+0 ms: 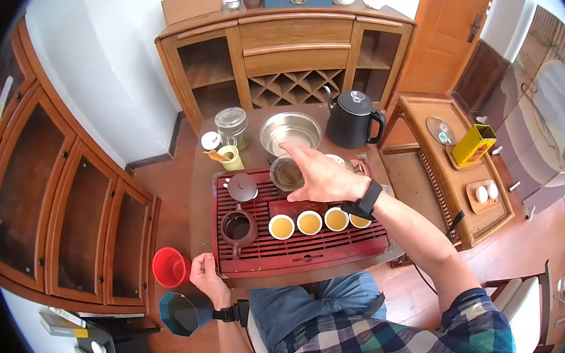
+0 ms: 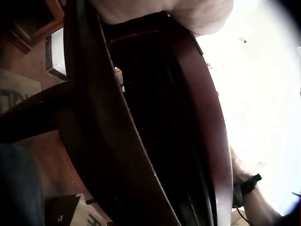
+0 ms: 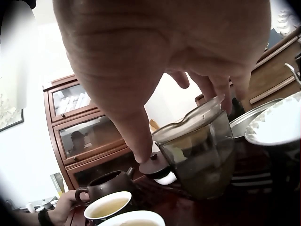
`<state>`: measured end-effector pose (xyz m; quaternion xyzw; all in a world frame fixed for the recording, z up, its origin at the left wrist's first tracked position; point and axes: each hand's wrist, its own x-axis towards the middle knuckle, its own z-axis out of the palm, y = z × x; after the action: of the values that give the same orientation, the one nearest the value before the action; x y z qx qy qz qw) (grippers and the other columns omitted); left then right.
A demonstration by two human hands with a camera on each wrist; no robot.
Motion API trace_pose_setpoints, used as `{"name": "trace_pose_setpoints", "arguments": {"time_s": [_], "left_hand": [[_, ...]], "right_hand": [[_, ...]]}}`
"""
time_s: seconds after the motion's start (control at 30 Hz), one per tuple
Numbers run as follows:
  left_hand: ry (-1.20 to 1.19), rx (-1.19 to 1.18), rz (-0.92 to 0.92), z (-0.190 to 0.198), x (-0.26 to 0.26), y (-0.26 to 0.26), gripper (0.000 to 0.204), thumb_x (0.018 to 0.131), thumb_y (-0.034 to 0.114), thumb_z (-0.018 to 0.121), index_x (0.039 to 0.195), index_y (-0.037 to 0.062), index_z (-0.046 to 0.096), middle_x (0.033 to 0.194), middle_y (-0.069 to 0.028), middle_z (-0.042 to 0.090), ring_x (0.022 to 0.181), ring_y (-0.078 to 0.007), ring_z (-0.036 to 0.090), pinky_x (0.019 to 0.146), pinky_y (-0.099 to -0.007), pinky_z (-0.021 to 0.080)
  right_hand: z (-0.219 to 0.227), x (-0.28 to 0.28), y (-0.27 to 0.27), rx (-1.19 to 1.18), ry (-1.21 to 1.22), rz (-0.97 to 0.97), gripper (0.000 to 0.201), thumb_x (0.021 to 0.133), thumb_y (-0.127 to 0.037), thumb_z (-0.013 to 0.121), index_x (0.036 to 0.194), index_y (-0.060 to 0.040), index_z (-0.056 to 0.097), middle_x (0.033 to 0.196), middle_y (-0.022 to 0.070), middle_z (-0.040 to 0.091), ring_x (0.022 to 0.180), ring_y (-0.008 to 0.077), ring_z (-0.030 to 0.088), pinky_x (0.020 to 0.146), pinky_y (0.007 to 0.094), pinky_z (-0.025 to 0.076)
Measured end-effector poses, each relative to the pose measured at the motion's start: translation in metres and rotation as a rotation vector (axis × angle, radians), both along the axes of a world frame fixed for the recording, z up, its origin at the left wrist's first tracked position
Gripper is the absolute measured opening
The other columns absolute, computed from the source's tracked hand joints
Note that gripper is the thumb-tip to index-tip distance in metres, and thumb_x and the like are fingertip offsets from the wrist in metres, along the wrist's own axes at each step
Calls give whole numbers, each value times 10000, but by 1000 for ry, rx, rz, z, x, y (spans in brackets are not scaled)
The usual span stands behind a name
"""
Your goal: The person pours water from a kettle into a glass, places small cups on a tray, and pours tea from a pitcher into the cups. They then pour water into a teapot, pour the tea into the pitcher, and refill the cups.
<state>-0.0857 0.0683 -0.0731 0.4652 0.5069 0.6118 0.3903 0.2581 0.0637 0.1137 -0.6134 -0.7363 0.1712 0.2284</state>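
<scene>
My right hand spreads over a clear glass pitcher on the dark red slatted tea tray. In the right wrist view the thumb comes down on the near side of the pitcher's rim, and the other fingers reach past its far side. Dark liquid shows inside. At the tray's front left corner is my left hand, fingers loosely bent, nothing visible in them. Close by stands a lidless brown teapot, its lid set behind it. A row of small cups holds yellow tea.
Behind the tray stand a steel bowl, a black kettle, a glass jar and a green holder with wooden tools. On the left is a red bin. A side cart carries a yellow tin.
</scene>
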Motion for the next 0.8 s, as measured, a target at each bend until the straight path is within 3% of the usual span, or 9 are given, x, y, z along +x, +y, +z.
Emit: {"name": "trace_pose_setpoints", "arguments": {"time_s": [0.27,0.33,0.43,0.57,0.63,0.67,0.8], "left_hand": [[-17,-14,-38,7,-1,-1,96,971,56,677,914,-20,677,791,26,616,693,-53,503,637,-221,413],[227,58,-6,24,-1,-7,85,959,37,672,904,-27,683,775,0,607,672,-68,501,614,-233,399],[428,189,-24,52,-1,-18,62,932,5,669,892,-40,681,772,-10,587,705,-101,496,647,-262,398],[393,213,-112,63,8,-25,63,917,-5,673,879,-55,668,745,-37,567,698,-127,496,644,-281,394],[465,361,-121,57,10,-21,26,895,-25,683,883,-46,673,734,-82,559,668,-180,515,583,-314,386],[452,306,-115,57,10,-22,16,888,-35,683,883,-47,673,732,-95,562,672,-196,520,583,-323,389],[476,359,-116,59,12,-22,16,881,-40,687,879,-49,674,721,-89,554,657,-186,516,575,-318,382]], "right_hand": [[-10,2,4,-4,45,-11,995,780,-219,872,1552,-12,279,1502,319,439,1395,453,457,1158,487,410],[-16,3,5,152,50,10,977,754,-210,872,1527,-9,309,1394,350,519,1301,490,530,1095,507,453],[-13,4,5,89,103,-23,984,754,-218,873,1532,-20,304,1397,351,517,1301,484,535,1096,509,450],[5,3,-2,78,85,-34,990,760,-229,873,1537,-20,297,1395,351,519,1303,481,535,1093,512,451],[3,5,-2,115,85,-15,994,763,-238,872,1540,-20,293,1402,343,518,1300,483,538,1093,514,450],[5,5,-2,117,87,-20,994,763,-238,872,1540,-20,293,1402,343,518,1300,483,538,1093,514,450],[6,6,-1,68,42,-28,990,764,-244,872,1538,-17,296,1415,326,516,1297,478,544,1096,507,451]]}}
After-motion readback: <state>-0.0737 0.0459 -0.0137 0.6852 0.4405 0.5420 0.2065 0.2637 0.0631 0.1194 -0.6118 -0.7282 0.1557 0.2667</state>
